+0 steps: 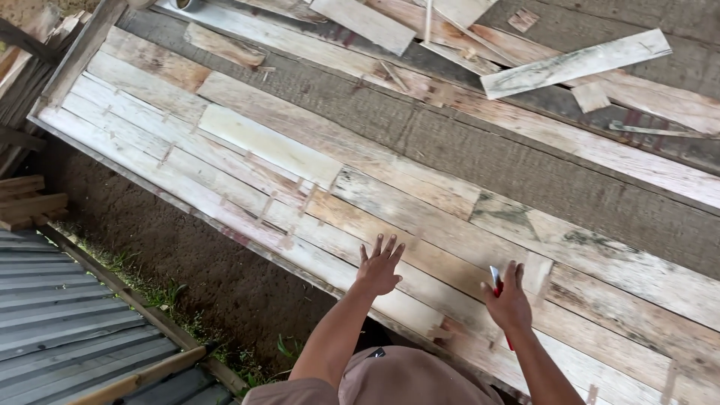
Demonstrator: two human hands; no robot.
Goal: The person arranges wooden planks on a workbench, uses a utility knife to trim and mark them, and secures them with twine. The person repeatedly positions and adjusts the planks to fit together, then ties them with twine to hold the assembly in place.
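The left hand (379, 266) lies flat with fingers spread apart on the weathered plank panel (247, 161), near its near edge. The right hand (510, 300), just to the right, is clamped around a red-handled tool (496, 281) resting against the same boards. Loose planks (574, 64) lie far right; corrugated sheeting (52, 315) lies near left.

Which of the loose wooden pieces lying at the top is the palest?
The long whitish board at the upper right, lying askew across the browner planks; the other loose pieces look tan or grey.
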